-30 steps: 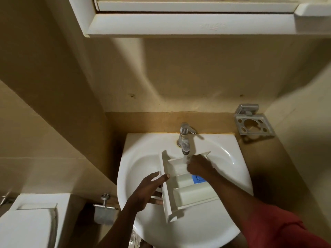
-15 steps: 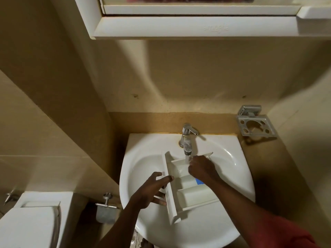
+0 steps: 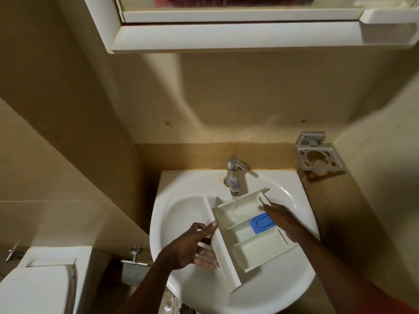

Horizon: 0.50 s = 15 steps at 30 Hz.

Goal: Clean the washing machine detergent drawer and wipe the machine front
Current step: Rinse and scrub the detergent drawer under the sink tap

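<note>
While the tap (image 3: 233,175) at 12 o'clock runs into the detergent drawer (image 3: 247,236) over the sink (image 3: 181,211), you look mid-rinse: your left hand (image 3: 192,243) grips its front panel at 8 o'clock, and your right hand (image 3: 281,220) clasps its 3 o'clock wall. Wiping the machine front probably comes after.

No text, brand or number can be read with certainty here. The only sign that looks like writing is a short raised mark (image 3: 263,37), maybe a maker's logo, on the front of the lower ledge of the white cabinet (image 3: 204,35), towards its right end. It is the same colour as the ledge and too faint to spell out. On the detergent drawer (image 3: 258,248) and its blue flap (image 3: 260,222), any marking is too small to tell.
</note>
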Each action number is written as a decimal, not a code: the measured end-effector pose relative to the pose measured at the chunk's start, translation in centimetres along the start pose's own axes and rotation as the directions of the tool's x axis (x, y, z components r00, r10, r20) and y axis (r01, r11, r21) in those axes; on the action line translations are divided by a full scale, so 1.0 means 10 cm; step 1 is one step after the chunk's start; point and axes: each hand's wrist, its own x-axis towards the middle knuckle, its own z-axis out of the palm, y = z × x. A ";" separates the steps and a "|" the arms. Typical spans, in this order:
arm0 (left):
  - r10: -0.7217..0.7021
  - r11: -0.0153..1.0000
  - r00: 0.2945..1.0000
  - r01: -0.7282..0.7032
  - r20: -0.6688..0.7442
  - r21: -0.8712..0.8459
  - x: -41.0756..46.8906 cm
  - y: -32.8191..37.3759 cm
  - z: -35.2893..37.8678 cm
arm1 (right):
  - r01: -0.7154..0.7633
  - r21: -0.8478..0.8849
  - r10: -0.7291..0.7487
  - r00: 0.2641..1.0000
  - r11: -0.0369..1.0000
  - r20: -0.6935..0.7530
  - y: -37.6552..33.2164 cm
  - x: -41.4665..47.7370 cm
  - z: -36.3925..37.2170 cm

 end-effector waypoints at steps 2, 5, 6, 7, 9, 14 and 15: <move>0.002 0.991 0.999 0.003 -0.039 0.135 -0.05 0.06 -0.04 | 0.035 -0.051 -0.033 0.999 0.998 0.039 -0.05 0.02 -0.04; 0.117 0.951 0.957 -0.031 -0.266 0.309 -0.02 0.12 -0.17 | 0.069 -0.140 -0.050 0.989 0.988 0.136 -0.18 0.06 -0.14; 0.161 0.952 0.927 -0.055 -0.338 0.303 0.02 0.14 -0.22 | 0.084 -0.162 -0.056 0.984 0.983 0.172 -0.22 0.06 -0.16; 0.183 0.960 0.907 -0.082 -0.380 0.266 0.05 0.17 -0.26 | 0.093 -0.182 -0.056 0.978 0.979 0.198 -0.24 0.08 -0.17; 0.183 0.967 0.910 -0.097 -0.373 0.236 0.10 0.26 -0.30 | 0.114 -0.188 -0.070 0.971 0.976 0.227 -0.26 0.08 -0.17; 0.119 0.931 0.969 -0.032 -0.218 0.365 0.15 0.48 -0.31 | 0.077 -0.202 -0.014 0.955 0.976 0.296 -0.35 0.06 -0.12; 0.113 0.914 0.974 -0.024 -0.197 0.405 0.15 0.51 -0.31 | 0.066 -0.221 0.008 0.948 0.973 0.317 -0.39 0.07 -0.12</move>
